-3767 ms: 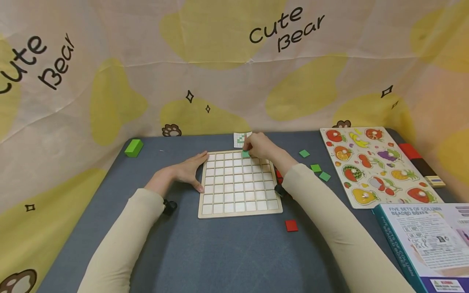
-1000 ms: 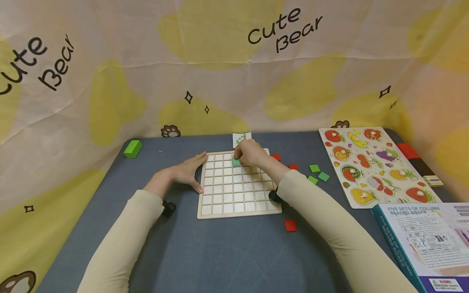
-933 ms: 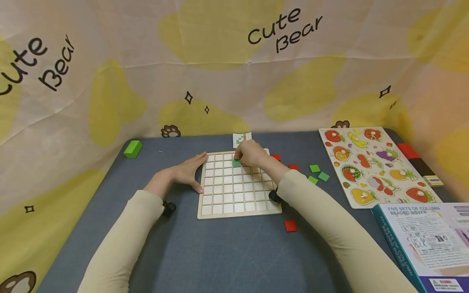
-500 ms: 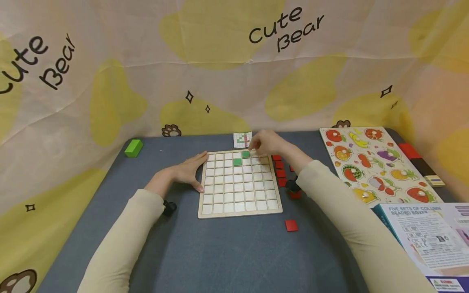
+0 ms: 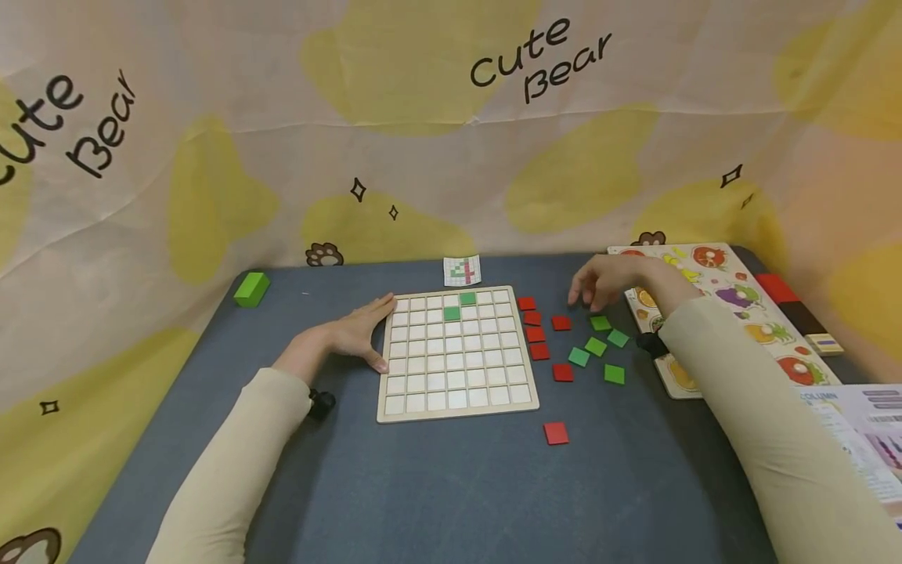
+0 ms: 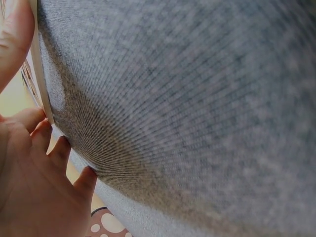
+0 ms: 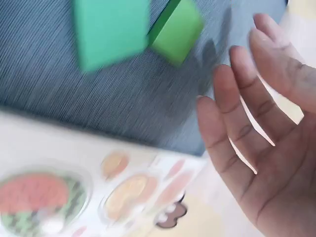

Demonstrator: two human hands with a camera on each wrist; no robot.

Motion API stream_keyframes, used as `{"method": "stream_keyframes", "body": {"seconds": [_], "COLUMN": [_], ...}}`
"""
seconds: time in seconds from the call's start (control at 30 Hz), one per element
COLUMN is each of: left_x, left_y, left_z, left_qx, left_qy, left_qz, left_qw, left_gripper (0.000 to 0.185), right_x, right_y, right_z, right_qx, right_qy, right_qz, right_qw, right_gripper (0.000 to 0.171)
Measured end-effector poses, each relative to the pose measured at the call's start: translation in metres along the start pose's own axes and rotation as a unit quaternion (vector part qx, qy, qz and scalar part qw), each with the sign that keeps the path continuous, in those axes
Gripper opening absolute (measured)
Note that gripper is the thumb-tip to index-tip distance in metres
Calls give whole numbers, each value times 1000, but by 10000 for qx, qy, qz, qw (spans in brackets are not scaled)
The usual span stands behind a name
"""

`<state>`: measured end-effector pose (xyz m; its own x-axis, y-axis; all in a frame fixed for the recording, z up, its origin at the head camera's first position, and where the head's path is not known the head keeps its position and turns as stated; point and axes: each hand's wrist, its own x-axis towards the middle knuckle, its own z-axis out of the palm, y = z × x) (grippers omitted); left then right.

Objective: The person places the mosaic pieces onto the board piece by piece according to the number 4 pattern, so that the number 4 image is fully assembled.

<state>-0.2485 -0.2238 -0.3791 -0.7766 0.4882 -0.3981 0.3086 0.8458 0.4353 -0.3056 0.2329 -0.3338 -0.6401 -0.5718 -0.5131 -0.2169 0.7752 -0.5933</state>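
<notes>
A wooden grid board lies on the grey table with two green tiles in its upper rows, the second green tile a row lower. My left hand rests flat against the board's left edge, fingers straight. My right hand hovers empty with spread fingers above loose green tiles right of the board; two green tiles show blurred in the right wrist view. Red tiles line the board's right side.
A fruit peg puzzle lies at the right, partly under my right forearm; its pictures show in the right wrist view. A printed box sits at the near right, a pattern card behind the board, a green block far left, a lone red tile near.
My right hand set a second green tile into the board, let go, and swung right to above the loose green tiles. The left hand stayed put.
</notes>
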Motion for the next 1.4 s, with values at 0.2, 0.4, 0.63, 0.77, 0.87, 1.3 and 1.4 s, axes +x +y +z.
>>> {"method": "stream_keyframes", "body": {"seconds": [0.2,0.4,0.63,0.77,0.87,1.3,1.4], "left_x": [-1,0,2,1,0,4,4], "left_y": [-2,-4,-4,-4,-5,-9,-8], "left_z": [1,3,2,1,1,2,2], "left_qx": [-23,-2,-39,-54,-56,-1,15], "left_qy": [6,21,1,-18,-8,26,20], "left_qz": [2,35,81,147,154,122,108], "left_qw": [10000,10000,10000,9999,9999,9999,9999], "left_gripper": [126,127,127,127,127,128,127], "right_x": [-6,-2,3,7,10,44,59], "right_y": [16,16,12,11,9,-42,-67], "right_z": [1,9,15,16,16,35,48], "right_qx": [3,-199,-889,-1152,-1255,-434,-143], "right_qy": [-358,-397,63,446,668,2001,2229], "right_qz": [107,85,68,-46,-125,-1101,-1372], "right_qw": [9993,9990,9960,9923,9898,9726,9650], "right_gripper": [36,33,29,27,23,13,13]}}
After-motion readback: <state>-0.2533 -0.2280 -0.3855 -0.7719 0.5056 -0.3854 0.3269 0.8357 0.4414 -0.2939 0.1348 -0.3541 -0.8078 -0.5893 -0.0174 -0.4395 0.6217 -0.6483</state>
